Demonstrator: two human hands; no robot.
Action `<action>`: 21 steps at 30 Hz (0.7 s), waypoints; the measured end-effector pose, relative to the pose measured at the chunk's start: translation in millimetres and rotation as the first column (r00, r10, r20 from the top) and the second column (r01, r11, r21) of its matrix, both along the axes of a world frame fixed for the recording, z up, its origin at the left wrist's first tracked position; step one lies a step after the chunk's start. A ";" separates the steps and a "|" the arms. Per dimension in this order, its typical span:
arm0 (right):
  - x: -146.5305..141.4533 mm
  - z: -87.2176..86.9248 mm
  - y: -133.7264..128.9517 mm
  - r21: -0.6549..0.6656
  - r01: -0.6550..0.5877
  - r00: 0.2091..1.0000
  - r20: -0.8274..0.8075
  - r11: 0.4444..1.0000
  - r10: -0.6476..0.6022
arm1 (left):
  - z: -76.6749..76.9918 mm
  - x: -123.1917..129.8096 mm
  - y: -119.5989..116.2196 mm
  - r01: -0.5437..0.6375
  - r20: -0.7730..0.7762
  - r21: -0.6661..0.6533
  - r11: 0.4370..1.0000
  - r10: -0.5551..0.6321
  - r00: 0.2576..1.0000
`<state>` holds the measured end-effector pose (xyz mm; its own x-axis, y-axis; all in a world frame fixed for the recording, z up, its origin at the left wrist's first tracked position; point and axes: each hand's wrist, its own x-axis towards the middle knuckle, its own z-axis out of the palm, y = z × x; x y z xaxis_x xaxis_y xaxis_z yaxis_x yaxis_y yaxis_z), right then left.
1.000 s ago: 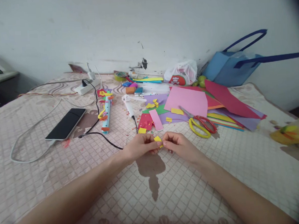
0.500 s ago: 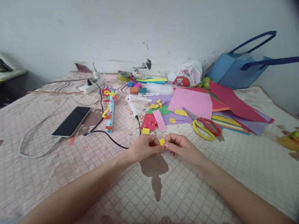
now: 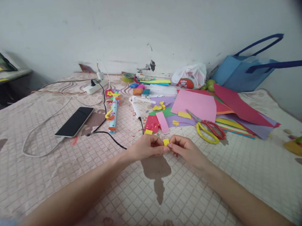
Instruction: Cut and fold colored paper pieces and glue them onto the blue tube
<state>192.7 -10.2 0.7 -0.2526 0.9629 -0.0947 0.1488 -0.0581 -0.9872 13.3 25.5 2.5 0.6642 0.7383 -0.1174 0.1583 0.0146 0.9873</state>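
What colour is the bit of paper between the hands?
The paper is plain yellow; the head view, the only one, shows it.

Our left hand (image 3: 148, 148) and right hand (image 3: 184, 148) pinch a small yellow paper (image 3: 166, 142) between them, nearer us than the glue gun (image 3: 136, 109) and a little to its right. Just left of the glue gun we have a pale blue stick (image 3: 113, 115) decked with coloured pieces, and farther left a phone (image 3: 74, 122), lying flat. Beyond the glue gun, we see the power strip (image 3: 96, 86) off to the left and the tape (image 3: 128, 77) almost straight behind. To its right lie the pink sheet (image 3: 194, 104) and the scissors (image 3: 201, 121); farther right and behind, a plastic bag (image 3: 189, 74) and the blue bag (image 3: 241, 72).
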 end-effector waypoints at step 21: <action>0.3 -3.0 -0.6 -0.033 -0.082 0.997 0.009 0.996 0.082 | -6.0 2.3 0.3 -0.093 -0.018 0.005 0.996 0.093 0.996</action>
<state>192.9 -10.8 -2.2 -0.3293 0.9355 -0.1282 0.1640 -0.0770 -0.9834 15.5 25.8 -3.6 0.5907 0.7970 -0.1256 0.1744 0.0258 0.9843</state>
